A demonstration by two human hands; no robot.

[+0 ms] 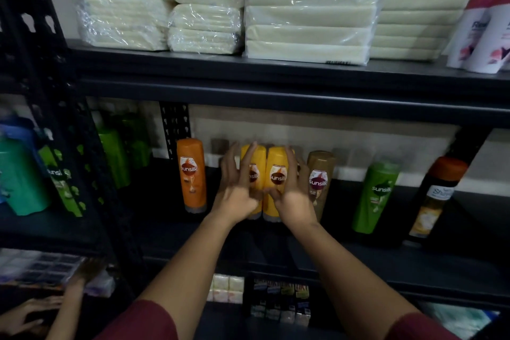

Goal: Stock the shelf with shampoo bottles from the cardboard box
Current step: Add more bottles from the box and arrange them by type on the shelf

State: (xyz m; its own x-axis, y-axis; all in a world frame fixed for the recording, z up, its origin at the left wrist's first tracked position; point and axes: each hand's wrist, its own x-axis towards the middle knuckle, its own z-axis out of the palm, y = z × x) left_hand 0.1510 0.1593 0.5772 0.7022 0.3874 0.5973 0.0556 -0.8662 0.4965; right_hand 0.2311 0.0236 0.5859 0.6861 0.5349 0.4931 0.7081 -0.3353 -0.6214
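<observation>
Two yellow Sunsilk shampoo bottles stand side by side, caps down, on the dark middle shelf (345,254). My left hand (237,190) touches the left yellow bottle (255,163) with spread, nearly straight fingers laid over its front and left side. My right hand (294,193) wraps around the right yellow bottle (277,171), fingers behind its right side and thumb low on the front. An orange Sunsilk bottle (191,176) stands to their left and a brown one (320,182) just to their right. The cardboard box is out of view.
Further right stand a green Sunsilk bottle (376,196) and a dark orange-capped bottle (436,201). Wrapped pale packs (306,14) and white-pink bottles (485,33) fill the shelf above. Green bottles (22,179) stand behind the left upright. Another person's hand (27,312) is at the lower left.
</observation>
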